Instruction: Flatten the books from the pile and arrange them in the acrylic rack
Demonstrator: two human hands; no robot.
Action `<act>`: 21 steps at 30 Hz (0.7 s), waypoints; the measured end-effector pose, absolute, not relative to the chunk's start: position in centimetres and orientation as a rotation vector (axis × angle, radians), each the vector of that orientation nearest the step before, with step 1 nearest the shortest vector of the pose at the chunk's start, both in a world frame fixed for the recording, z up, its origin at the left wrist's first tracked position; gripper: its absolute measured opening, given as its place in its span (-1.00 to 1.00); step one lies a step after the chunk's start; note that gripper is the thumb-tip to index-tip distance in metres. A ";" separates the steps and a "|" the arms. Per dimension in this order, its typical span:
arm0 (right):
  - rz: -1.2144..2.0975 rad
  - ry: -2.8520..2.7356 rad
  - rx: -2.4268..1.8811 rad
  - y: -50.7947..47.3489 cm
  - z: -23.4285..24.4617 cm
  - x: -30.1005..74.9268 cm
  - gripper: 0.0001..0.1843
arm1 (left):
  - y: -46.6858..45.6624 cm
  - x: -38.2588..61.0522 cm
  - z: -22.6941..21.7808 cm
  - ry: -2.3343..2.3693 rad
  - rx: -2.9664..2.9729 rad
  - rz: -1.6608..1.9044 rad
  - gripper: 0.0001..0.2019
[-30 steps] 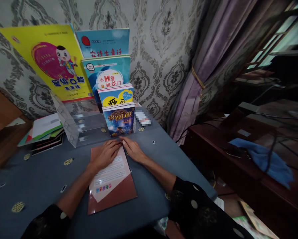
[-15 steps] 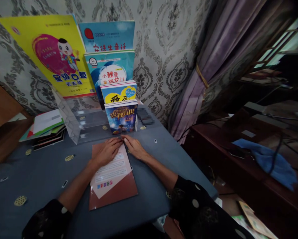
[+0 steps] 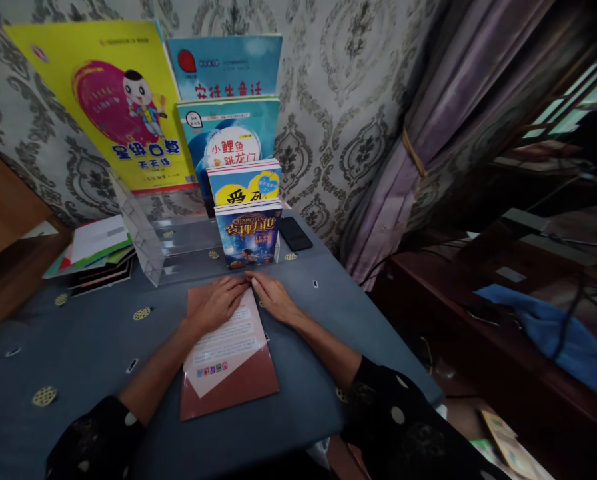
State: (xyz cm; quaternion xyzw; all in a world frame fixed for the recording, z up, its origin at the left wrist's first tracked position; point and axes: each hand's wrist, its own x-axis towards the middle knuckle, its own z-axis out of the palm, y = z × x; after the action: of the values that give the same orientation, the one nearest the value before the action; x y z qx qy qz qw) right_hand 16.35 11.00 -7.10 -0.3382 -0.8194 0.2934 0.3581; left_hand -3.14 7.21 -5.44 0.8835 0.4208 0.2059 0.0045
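Note:
A thin reddish-brown book [image 3: 246, 383] with a pale printed panel lies flat on the table in front of me. My left hand [image 3: 222, 301] rests flat across its upper part, fingers stretched toward the top right corner. Beside that corner is my right hand [image 3: 273, 298], its fingers extended and its fingertips meeting those of the left. What lies under the fingertips is hidden. Just beyond both hands, a small blue book [image 3: 248, 237] stands at the front of a clear stepped rack [image 3: 146, 247].
Behind it stand a yellow-and-blue book [image 3: 243, 190], teal books [image 3: 228, 127] and a large yellow workbook [image 3: 103, 107]. A phone [image 3: 296, 233] lies right of the rack. Stacked books [image 3: 96, 250] lie at left. The table's right edge faces a dark red cabinet [image 3: 428, 293].
The whole view has shifted slightly, with things a little farther right. Both hands and the brown book keep the same places relative to each other.

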 end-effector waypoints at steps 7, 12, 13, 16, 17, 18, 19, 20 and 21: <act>0.747 -2.131 -0.861 10.9 -6.9 16.3 -0.58 | 7.4 -3.4 -5.7 1.306 2.709 0.659 -0.64; 0.759 -2.138 -0.868 10.8 -6.8 16.3 -0.58 | 7.4 -3.4 -5.7 1.304 2.715 0.640 -0.63; 0.760 -2.136 -0.872 10.8 -6.8 16.3 -0.57 | 7.4 -3.3 -5.7 1.307 2.724 0.635 -0.63; 0.763 -2.138 -0.871 10.8 -6.7 16.3 -0.58 | 7.3 -3.3 -5.4 1.314 2.741 0.621 -0.64; 0.761 -2.140 -0.869 10.9 -6.7 16.3 -0.58 | 7.3 -3.3 -5.4 1.316 2.744 0.613 -0.64; 0.757 -2.144 -0.870 10.9 -6.7 16.3 -0.58 | 7.3 -3.3 -5.4 1.318 2.746 0.606 -0.64; 0.751 -2.147 -0.873 10.9 -6.7 16.3 -0.58 | 7.3 -3.3 -5.3 1.320 2.750 0.599 -0.64; 0.746 -2.151 -0.878 10.9 -6.6 16.3 -0.57 | 7.3 -3.3 -5.3 1.319 2.758 0.592 -0.64; 0.740 -2.154 -0.884 10.9 -6.6 16.3 -0.57 | 7.3 -3.3 -5.3 1.315 2.768 0.585 -0.63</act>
State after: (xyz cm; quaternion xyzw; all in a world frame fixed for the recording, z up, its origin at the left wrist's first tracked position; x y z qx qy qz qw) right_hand 16.26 10.94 -6.62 -0.3400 -0.8285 0.2848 0.3419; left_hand -3.33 7.28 -5.30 0.8872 0.4215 0.1875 0.0111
